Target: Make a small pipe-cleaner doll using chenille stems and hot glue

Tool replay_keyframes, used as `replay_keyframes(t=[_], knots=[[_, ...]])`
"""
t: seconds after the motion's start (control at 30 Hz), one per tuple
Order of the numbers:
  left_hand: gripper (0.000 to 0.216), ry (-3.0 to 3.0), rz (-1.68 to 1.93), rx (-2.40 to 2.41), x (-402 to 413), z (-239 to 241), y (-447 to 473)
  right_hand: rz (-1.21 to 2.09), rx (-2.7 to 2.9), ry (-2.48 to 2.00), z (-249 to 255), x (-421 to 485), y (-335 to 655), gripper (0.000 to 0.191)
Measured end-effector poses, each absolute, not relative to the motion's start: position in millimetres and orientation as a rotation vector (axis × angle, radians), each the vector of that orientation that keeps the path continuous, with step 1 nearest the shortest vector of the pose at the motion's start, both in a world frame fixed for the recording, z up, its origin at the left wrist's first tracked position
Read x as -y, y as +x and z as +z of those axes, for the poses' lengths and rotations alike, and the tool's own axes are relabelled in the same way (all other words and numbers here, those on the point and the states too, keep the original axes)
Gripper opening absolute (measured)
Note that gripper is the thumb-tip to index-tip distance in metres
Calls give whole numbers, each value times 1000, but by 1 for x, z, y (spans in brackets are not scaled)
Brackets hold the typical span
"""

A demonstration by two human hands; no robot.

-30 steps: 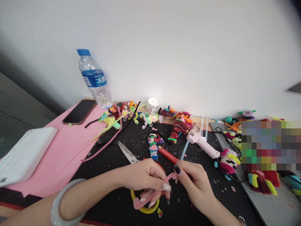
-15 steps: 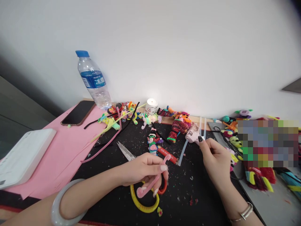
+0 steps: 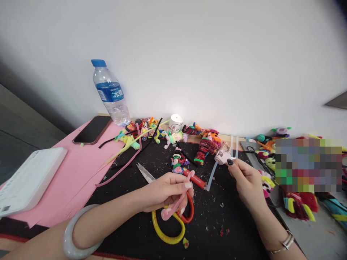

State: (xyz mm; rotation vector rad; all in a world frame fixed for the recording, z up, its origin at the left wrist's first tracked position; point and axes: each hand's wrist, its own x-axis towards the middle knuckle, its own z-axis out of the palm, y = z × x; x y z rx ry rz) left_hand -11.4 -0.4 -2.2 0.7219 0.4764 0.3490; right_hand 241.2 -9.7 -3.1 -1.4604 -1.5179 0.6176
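Observation:
My left hand point(image 3: 169, 191) pinches a short pink pipe cleaner point(image 3: 177, 206) between thumb and fingers; its ends are bent. Beneath that hand lie scissors point(image 3: 168, 236) with yellow and red handle loops, blades pointing away to the left. In my right hand point(image 3: 248, 180) is a small pale pink hot glue gun point(image 3: 222, 154), gripped by its handle. A translucent glue stick point(image 3: 212, 175) juts from the gun toward the lower left. Between the hands lies a red lighter point(image 3: 196, 179), beside a small multicoloured pipe-cleaner figure point(image 3: 177, 160).
A white paper cup point(image 3: 175, 123) and several fuzzy figures point(image 3: 206, 146) line the wall. Loose pipe cleaners point(image 3: 121, 168) lie at left. A water bottle point(image 3: 112, 94), a phone point(image 3: 92, 130) and a white box point(image 3: 32, 177) stand or lie on pink paper point(image 3: 72, 173). More figures point(image 3: 295, 206) fill the right.
The view has shifted slightly, so the table things appear a little farther right. Both hands keep their holds, and the pink pipe cleaner is turned slightly.

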Motion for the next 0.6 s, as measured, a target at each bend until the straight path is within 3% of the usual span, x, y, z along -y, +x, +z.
replay_keyframes(t=[0.23, 0.6], knots=[[27, 716, 362, -473, 0, -3, -12, 1387, 1295, -928, -11, 11, 221, 53], [26, 712, 370, -465, 0, -4, -11, 1405, 1435, -1068, -11, 14, 220, 26]])
